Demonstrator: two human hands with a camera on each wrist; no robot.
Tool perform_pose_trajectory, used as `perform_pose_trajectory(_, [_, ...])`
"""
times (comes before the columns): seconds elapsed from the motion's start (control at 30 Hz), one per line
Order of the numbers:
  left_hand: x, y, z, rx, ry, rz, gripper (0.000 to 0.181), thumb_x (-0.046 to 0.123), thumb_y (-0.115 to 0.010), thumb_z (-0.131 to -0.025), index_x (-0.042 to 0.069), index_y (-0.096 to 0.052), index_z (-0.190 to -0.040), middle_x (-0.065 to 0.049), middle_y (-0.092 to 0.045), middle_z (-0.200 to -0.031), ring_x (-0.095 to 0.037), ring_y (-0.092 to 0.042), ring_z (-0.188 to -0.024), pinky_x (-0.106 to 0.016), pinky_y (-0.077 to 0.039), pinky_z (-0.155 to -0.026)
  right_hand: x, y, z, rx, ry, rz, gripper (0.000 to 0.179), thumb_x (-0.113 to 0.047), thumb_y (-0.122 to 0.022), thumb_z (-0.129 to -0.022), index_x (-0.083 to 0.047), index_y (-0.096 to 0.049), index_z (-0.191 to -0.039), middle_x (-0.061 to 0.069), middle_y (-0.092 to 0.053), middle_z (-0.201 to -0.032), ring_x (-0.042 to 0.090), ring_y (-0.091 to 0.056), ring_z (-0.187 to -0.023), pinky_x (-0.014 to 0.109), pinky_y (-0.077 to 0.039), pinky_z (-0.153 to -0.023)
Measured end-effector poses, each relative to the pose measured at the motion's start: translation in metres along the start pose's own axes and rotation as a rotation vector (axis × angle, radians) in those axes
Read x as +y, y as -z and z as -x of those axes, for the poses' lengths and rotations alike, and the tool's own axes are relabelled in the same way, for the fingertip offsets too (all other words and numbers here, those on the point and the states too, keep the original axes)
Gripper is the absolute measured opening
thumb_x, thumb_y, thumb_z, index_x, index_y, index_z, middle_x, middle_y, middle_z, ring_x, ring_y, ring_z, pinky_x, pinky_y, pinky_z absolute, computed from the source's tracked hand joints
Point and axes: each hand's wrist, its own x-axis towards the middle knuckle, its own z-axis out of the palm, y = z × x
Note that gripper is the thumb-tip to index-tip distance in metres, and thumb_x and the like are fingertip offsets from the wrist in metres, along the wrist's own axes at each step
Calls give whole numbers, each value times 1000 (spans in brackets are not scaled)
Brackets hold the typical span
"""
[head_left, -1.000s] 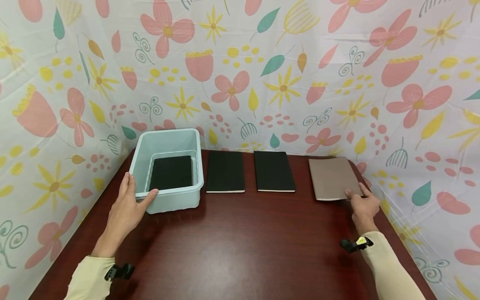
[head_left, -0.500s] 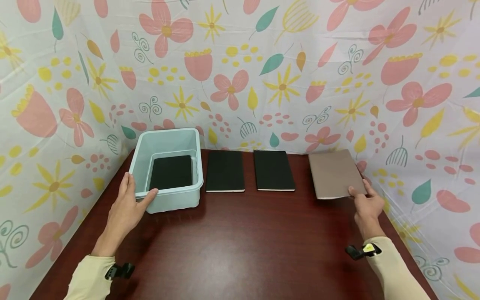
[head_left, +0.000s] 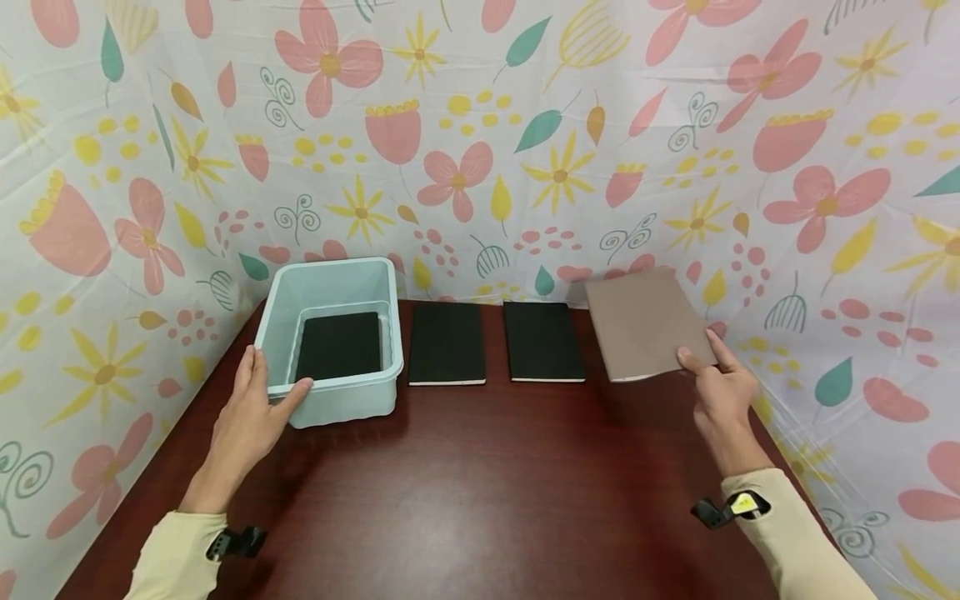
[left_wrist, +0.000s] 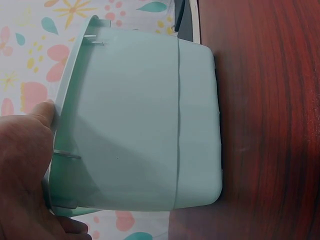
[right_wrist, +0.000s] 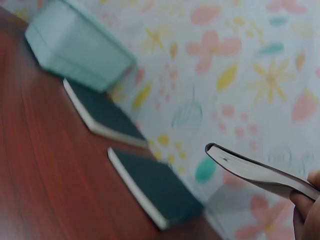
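Observation:
My right hand (head_left: 723, 400) pinches a brown notebook (head_left: 645, 323) by its near right corner, thumb on top of the cover. Tilted, the notebook hangs above the table, and its white page edge (right_wrist: 250, 170) faces the right wrist view. My left hand (head_left: 249, 425) grips the near left corner of a pale blue-green plastic bin (head_left: 345, 398), thumb on the front rim and fingers along the left side. In the left wrist view the thumb lies at the rim of the bin (left_wrist: 130, 115). Flat inside the bin is a black notebook (head_left: 340, 346).
Two more black notebooks lie side by side on the dark red table (head_left: 480, 492): one (head_left: 447, 343) right of the bin, the other (head_left: 543, 342) farther right. A flowered curtain (head_left: 465, 125) closes off the back and both sides.
My right hand has lifted the brown notebook off the table, tilting it and carrying it slightly left. The left hand and the bin have stayed in place.

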Motion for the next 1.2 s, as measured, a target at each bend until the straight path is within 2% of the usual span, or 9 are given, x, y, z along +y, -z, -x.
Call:
perform_pose_trajectory(0.17, [-1, -1, -1, -3, -1, -4, 100, 65, -44, -91, 3, 5, -152, -12, 13, -159, -52, -32, -127, -72, -30, -90, -14, -29, 27, -133, -40, -87, 70, 18, -72, -73, -10, -55, -135, 6, -68, -93, 16, -69, -62, 26, -55, -58])
perform_pose_trajectory(0.3, [-1, -1, -1, 4, -5, -4, 100, 65, -44, -91, 2, 5, -152, -12, 13, -159, -52, -33, -127, -72, -30, -91, -23, -51, 48, -224, -65, -119, 71, 15, -71, -76, -11, -51, -139, 6, -68, -95, 16, -70, -65, 26, -55, -60])
perform_pose_trajectory(0.43, [0, -1, -1, 4, -5, -2, 100, 65, -44, -91, 2, 5, -152, -12, 13, -159, -52, -32, -127, -72, -30, -91, -29, -73, 68, -284, -109, -130, 75, 13, -72, -75, -13, -49, -141, 6, -69, -92, 15, -69, -63, 26, -55, -62])
perform_pose_trajectory(0.57, [-2, -1, 0, 0, -2, -3, 100, 65, -44, -91, 2, 5, -152, -12, 13, -159, -52, -32, -127, -72, -30, -90, -30, -98, 88, -321, -175, -130, 75, 11, -73, -76, -14, -48, -142, 6, -71, -82, 14, -67, -58, 27, -53, -64])
perform_pose_trajectory(0.7, [-4, -1, 3, 4, 4, -8, 100, 65, -44, -91, 3, 5, -152, -13, 12, -159, -52, -35, -125, -72, -31, -89, -23, -128, 106, -368, -222, -112, 73, 9, -71, -80, -12, -44, -144, 5, -70, -78, 12, -67, -59, 27, -53, -70])
perform_pose_trajectory(0.9, [-4, 0, 3, 7, 0, -11, 100, 65, -45, -91, 3, 5, -152, -13, 12, -159, -53, -35, -124, -73, -31, -89, -3, -171, 132, -417, -255, -29, 65, 5, -65, -86, -14, -44, -144, -1, -69, -73, 8, -65, -59, 27, -51, -77])
perform_pose_trajectory(1.2, [-3, 0, 0, 2, 3, -6, 101, 66, -44, -90, 4, 7, -152, -12, 13, -159, -53, -31, -128, -73, -28, -91, 35, -230, 168, -451, -340, 3, 59, 2, -66, -87, -17, -51, -140, -1, -70, -75, 7, -66, -57, 33, -49, -86])
